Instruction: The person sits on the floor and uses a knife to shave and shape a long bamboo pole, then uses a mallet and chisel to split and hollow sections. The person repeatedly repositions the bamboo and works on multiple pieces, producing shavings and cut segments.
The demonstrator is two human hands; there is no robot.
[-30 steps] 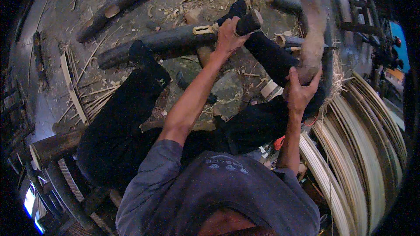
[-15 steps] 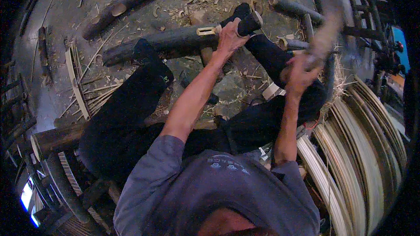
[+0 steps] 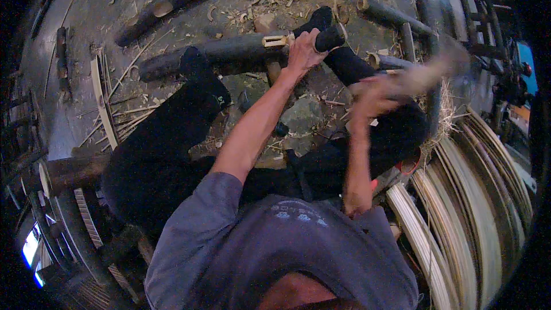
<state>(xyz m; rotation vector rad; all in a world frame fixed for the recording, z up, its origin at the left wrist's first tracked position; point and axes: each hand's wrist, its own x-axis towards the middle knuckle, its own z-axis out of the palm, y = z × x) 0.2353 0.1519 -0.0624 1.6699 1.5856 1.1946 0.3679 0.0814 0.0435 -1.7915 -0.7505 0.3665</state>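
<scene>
A dark, bark-covered log (image 3: 229,50) lies crosswise before me, with a pale slot (image 3: 275,41) cut through its upper side. My left hand (image 3: 304,51) is closed at the log's right part, just beyond the slot; whatever its fingers wrap is hidden by the hand. Right of it shows a dark round end with a pale rim (image 3: 343,31). My right hand (image 3: 373,100) grips a thick wooden mallet (image 3: 427,74), smeared by motion, its head pointing right. My black-clad legs (image 3: 166,132) spread to either side, the feet close to the log.
Another notched log (image 3: 178,0) lies farther off on the floor, among wood chips (image 3: 258,0). Split strips (image 3: 103,100) lie at left. Bundled long pale strips (image 3: 453,212) curve along my right. Dark pole frames (image 3: 396,14) stand at the far right, more poles (image 3: 74,235) at lower left.
The mallet has swung from pointing up and away to lying lower and more to the right, and my right hand has shifted slightly left. My left hand keeps its place on the log.
</scene>
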